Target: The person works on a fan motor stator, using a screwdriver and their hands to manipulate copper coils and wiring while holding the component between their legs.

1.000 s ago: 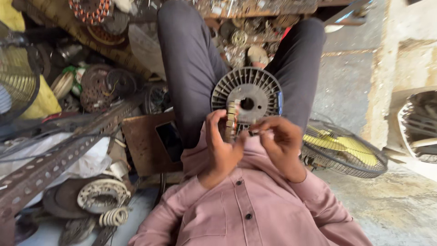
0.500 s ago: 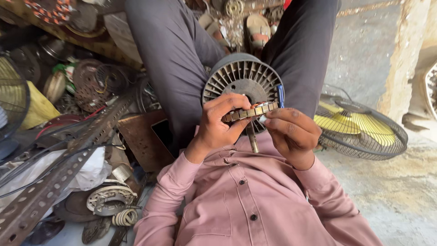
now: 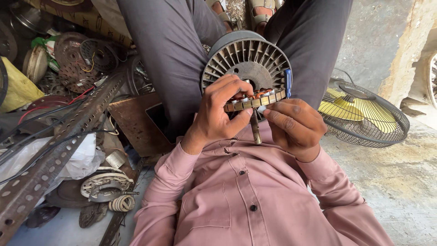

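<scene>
Motor stator (image 3: 255, 101) between left hand (image 3: 218, 114) and right hand (image 3: 293, 125), both gripping its rim.

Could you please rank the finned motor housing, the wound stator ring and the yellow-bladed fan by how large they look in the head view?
1. Finned motor housing and yellow-bladed fan: alike, unsure because of nearness.
2. Wound stator ring, smallest, held edge-on.
</scene>
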